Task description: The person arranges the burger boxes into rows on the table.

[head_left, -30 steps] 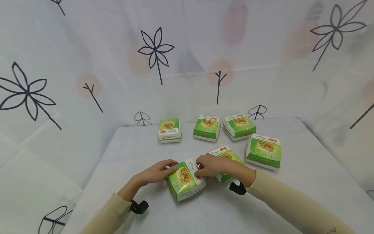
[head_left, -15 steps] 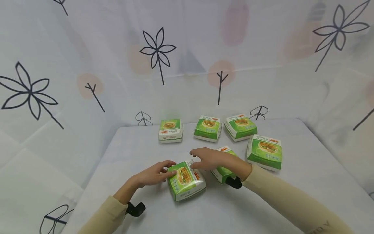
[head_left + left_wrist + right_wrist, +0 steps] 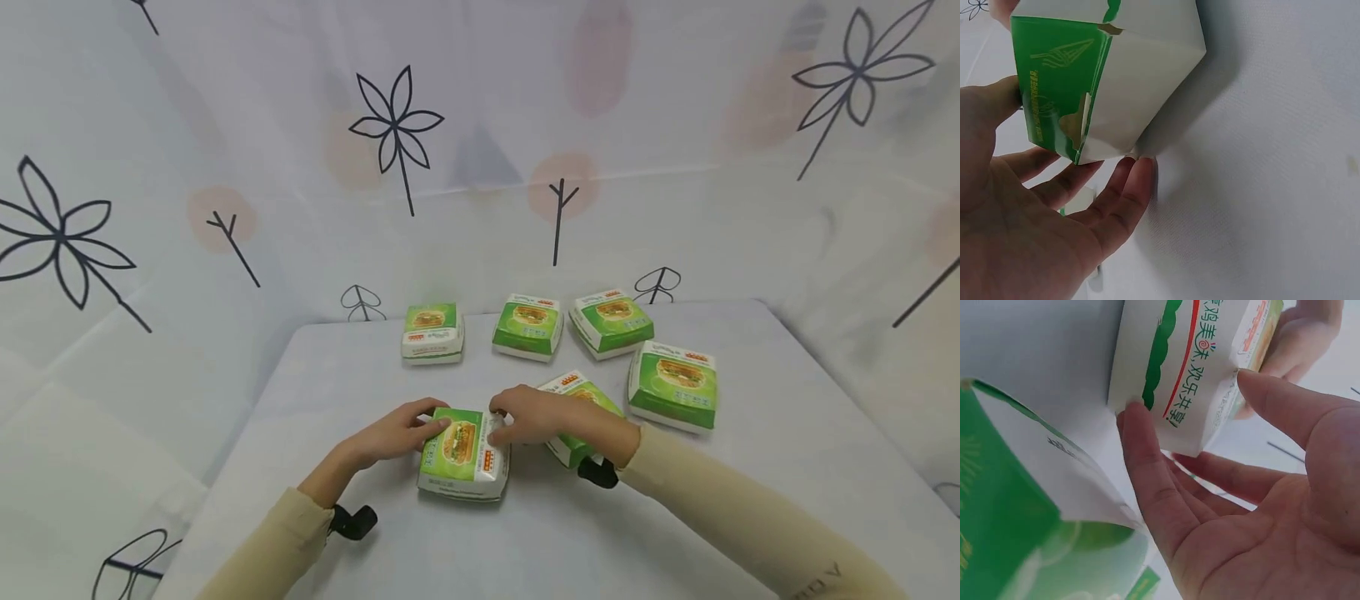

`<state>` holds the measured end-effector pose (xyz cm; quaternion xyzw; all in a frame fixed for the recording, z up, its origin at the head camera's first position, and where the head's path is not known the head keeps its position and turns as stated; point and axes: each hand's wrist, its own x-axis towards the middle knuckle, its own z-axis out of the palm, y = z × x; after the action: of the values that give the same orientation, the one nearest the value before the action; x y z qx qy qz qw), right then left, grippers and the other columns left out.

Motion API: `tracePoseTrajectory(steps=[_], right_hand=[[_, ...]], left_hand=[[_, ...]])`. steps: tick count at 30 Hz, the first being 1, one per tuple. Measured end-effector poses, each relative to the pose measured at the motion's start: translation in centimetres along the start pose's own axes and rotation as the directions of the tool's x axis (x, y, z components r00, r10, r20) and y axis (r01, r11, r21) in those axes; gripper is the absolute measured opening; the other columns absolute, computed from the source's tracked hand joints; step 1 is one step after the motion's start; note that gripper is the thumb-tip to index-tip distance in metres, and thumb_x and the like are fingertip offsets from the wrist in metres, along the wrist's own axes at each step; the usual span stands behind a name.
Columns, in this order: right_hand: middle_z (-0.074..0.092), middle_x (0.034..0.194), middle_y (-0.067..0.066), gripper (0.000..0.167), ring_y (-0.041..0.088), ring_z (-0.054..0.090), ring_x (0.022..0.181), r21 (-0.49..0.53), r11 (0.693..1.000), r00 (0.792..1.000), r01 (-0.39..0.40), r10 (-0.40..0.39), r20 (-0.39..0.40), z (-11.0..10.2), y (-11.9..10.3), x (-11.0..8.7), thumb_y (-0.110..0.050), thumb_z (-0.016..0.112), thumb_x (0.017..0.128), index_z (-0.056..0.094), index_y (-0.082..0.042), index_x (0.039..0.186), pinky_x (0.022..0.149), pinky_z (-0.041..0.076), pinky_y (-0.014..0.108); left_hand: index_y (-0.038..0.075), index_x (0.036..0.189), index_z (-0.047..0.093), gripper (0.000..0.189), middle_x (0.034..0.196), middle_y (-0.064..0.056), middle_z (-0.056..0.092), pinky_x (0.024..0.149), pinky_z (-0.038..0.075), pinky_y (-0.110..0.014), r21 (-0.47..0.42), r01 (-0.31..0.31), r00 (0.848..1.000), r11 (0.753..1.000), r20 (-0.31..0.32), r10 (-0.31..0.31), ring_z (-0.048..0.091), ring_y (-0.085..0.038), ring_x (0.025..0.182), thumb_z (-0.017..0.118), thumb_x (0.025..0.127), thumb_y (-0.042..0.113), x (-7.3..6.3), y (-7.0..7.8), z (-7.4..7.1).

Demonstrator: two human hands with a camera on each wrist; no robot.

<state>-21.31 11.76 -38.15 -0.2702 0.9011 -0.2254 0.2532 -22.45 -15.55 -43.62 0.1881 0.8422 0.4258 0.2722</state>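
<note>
in the head view, a burger box (image 3: 461,454) is gripped at opposite sides by left hand (image 3: 399,431) and right hand (image 3: 531,414), near the tabletop's (image 3: 450,550) middle, with room in front; a second burger box (image 3: 587,389) is partly covered by the right forearm (image 3: 675,467). in the left wrist view, the held one is cut off above. in the right wrist view, it is clasped between thumb (image 3: 1285,406) and fingers (image 3: 1147,462); whether it is lifted cannot be told.
</note>
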Motion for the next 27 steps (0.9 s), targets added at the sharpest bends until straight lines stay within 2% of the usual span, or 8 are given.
tracePoseTrajectory(steps=[4, 10, 13, 16, 20, 27], right_hand=[[0.063, 0.127, 0.010, 0.046, 0.026, 0.057, 0.120, -0.036, 0.999, 1.000, 0.009, -0.009, 0.006, -0.4, -0.5, 0.0, -0.032, 0.066, 0.100, 0.059, -0.001, 0.134, 0.103, 0.048, 0.047], [0.059, 0.139, 0.019, 0.051, 0.033, 0.056, 0.129, -0.056, 0.998, 0.999, 0.042, -0.043, -0.001, -1.0, -1.1, 0.6, -0.031, 0.059, 0.105, 0.053, 0.004, 0.141, 0.106, 0.048, 0.049], [0.060, 0.137, 0.018, 0.048, 0.033, 0.057, 0.128, -0.067, 0.995, 0.997, 0.076, -0.076, -0.002, -1.1, -1.2, 1.0, -0.030, 0.059, 0.105, 0.055, 0.003, 0.140, 0.105, 0.048, 0.048], [0.065, 0.128, 0.016, 0.039, 0.031, 0.060, 0.122, -0.070, 0.993, 0.995, 0.100, -0.100, 0.000, -0.8, -1.1, 1.2, -0.028, 0.060, 0.105, 0.060, 0.001, 0.131, 0.101, 0.051, 0.046], [0.068, 0.118, 0.011, 0.032, 0.025, 0.063, 0.111, -0.055, 0.997, 0.998, 0.062, -0.062, 0.004, -0.3, -0.8, 1.3, -0.028, 0.063, 0.103, 0.064, -0.002, 0.123, 0.092, 0.054, 0.042], [0.066, 0.104, 0.006, 0.035, 0.017, 0.059, 0.092, -0.036, 0.998, 0.999, -0.046, 0.045, -0.005, 0.5, -0.6, 1.0, -0.035, 0.066, 0.101, 0.063, -0.004, 0.118, 0.082, 0.054, 0.038]], left_hand=[[0.015, 0.147, 0.050, 0.052, 0.145, -0.012, 0.051, 0.090, 0.057, -0.039, -0.006, 0.017, 1.000, 1.000, -0.024, -0.017, 0.059, -0.028, 0.121, 0.053, 0.106, 0.046, -0.6, -0.1, 0.0], [0.011, 0.154, 0.041, 0.068, 0.152, -0.011, 0.046, 0.092, 0.057, -0.041, -0.004, 0.073, 0.994, 0.997, -0.080, -0.073, 0.055, -0.029, 0.128, 0.059, 0.102, 0.051, -2.3, -0.3, 0.2], [0.010, 0.155, 0.039, 0.073, 0.153, -0.011, 0.046, 0.093, 0.056, -0.042, 0.009, 0.078, 0.995, 0.997, -0.061, -0.077, 0.054, -0.027, 0.128, 0.062, 0.100, 0.052, -2.9, -0.3, 0.6], [0.009, 0.155, 0.039, 0.073, 0.150, -0.013, 0.048, 0.093, 0.056, -0.043, 0.028, 0.058, 0.998, 0.998, -0.035, -0.057, 0.055, -0.028, 0.127, 0.061, 0.101, 0.051, -3.0, -0.2, 0.9], [0.010, 0.153, 0.044, 0.066, 0.145, -0.013, 0.053, 0.096, 0.054, -0.048, 0.055, 0.052, 0.998, 0.997, -0.029, -0.051, 0.055, -0.033, 0.128, 0.057, 0.103, 0.051, -2.6, -0.1, 0.7], [0.015, 0.148, 0.052, 0.057, 0.140, -0.011, 0.056, 0.100, 0.052, -0.053, 0.068, 0.065, 0.998, 0.996, -0.018, -0.064, 0.054, -0.036, 0.130, 0.055, 0.104, 0.050, -1.7, -0.2, 0.0]])
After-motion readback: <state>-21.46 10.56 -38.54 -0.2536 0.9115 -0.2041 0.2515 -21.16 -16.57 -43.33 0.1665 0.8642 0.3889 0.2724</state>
